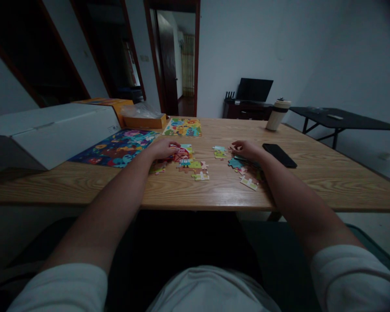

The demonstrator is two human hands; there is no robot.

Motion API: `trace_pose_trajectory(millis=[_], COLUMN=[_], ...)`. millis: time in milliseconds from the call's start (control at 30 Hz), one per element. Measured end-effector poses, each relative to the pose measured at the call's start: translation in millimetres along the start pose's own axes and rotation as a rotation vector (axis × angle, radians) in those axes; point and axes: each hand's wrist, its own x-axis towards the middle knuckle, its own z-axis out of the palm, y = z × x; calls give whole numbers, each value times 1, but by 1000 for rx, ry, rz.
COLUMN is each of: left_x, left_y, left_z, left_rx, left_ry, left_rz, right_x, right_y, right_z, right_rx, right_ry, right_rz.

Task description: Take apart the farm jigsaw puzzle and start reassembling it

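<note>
A partly joined jigsaw puzzle (193, 164) with a red barn (182, 152) lies flat on the wooden table. At its upper left edge is my left hand (162, 149), its fingers curled down onto the red barn part. Loose pieces (159, 168) lie partly under that hand and wrist. My right hand (247, 149) is closed at the fingertips around a small jigsaw piece (230, 149), mostly covered by the fingers. Below it spreads a pile of loose pieces (236, 164), partly hidden by the wrist. A small joined green and blue section (219, 151) sits between the hands.
A black phone (279, 155) lies right of my right hand, with a lidded cup (277, 116) behind it. A dark blue picture sheet (117, 148), a large white box (65, 130) and an orange tray (144, 122) occupy the left. A colourful animal picture (183, 127) lies farther back.
</note>
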Motion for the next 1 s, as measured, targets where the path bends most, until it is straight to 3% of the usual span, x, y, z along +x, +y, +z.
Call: trace_pose_trajectory(millis=[200, 400, 467, 533, 633, 700, 900, 1000], left_x=[-3, -4, -6, -8, -14, -17, -18, -16], left_y=[4, 13, 25, 41, 63, 71, 72, 70], left_z=[-1, 2, 6, 11, 18, 20, 24, 25], left_rx=[-29, -50, -73, -59, -46, -27, 16, 20], left_ry=[-41, -67, -89, -64, -103, -127, -189, -204], left_rz=[-50, 37, 114, 203, 345, 392, 398, 397], right_x=[4, -3, -12, -23, -36, -40, -41, -42], right_y=[1, -19, -36, -54, -78, -87, -90, -88], right_z=[3, -1, -4, -4, 3, 12, 20, 19], right_rx=[159, 445, 579, 663, 637, 558, 362, 385], right_ry=[63, 142, 102, -48, -307, -394, -236, -264], right_rz=[30, -105, -154, -185, -202, -232, -342, -342])
